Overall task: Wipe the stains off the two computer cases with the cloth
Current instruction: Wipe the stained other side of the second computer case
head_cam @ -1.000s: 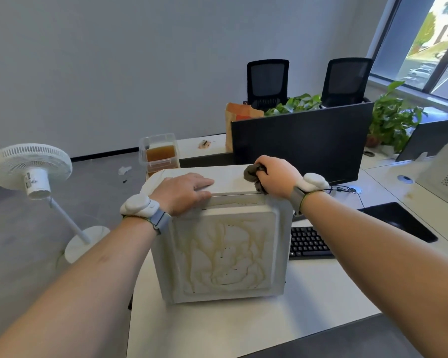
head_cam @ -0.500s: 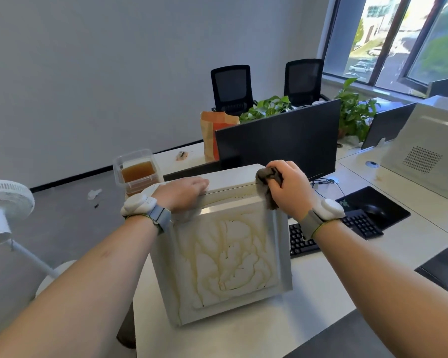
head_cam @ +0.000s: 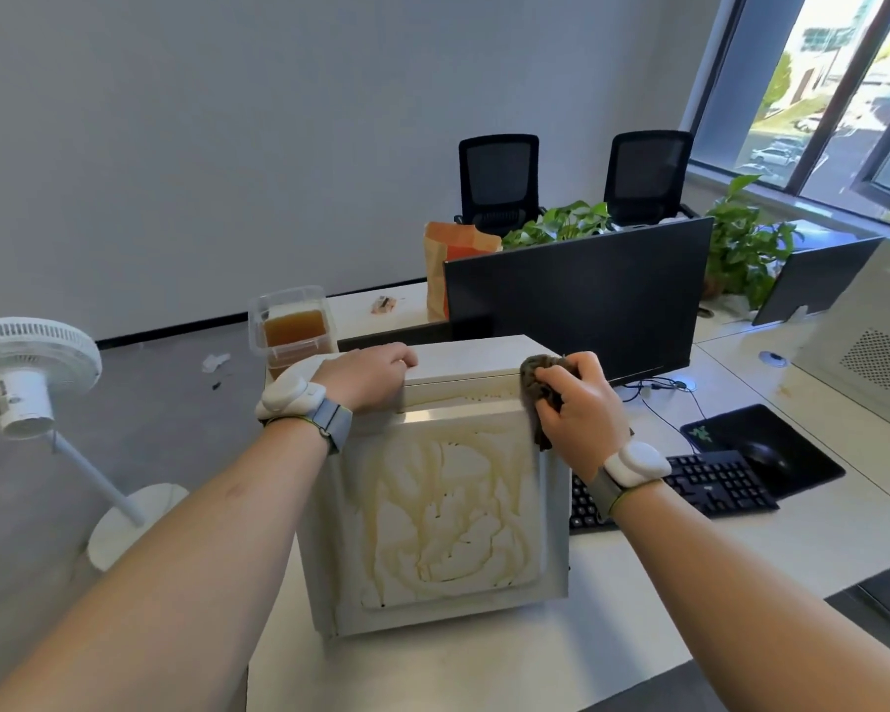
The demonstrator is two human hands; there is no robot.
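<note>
A white computer case [head_cam: 443,516] stands on the desk in front of me, its near side panel covered in yellowish-brown streaks. My left hand [head_cam: 366,375] rests over the case's top left edge. My right hand [head_cam: 579,408] grips a dark grey cloth [head_cam: 538,390] bunched against the top right corner of the stained panel. A second white case [head_cam: 874,341] with a perforated vent stands at the right edge of the view, partly cut off.
A black monitor [head_cam: 576,305] stands right behind the case. A keyboard [head_cam: 710,485], a mouse [head_cam: 766,454] and a black mat lie to the right. A clear container of brown liquid [head_cam: 291,326] sits back left. A white fan [head_cam: 27,372] stands on the floor at left.
My right hand has slid the cloth from the case's top edge down onto the upper right corner of the stained panel. The left hand stays on the top edge. My head has shifted.
</note>
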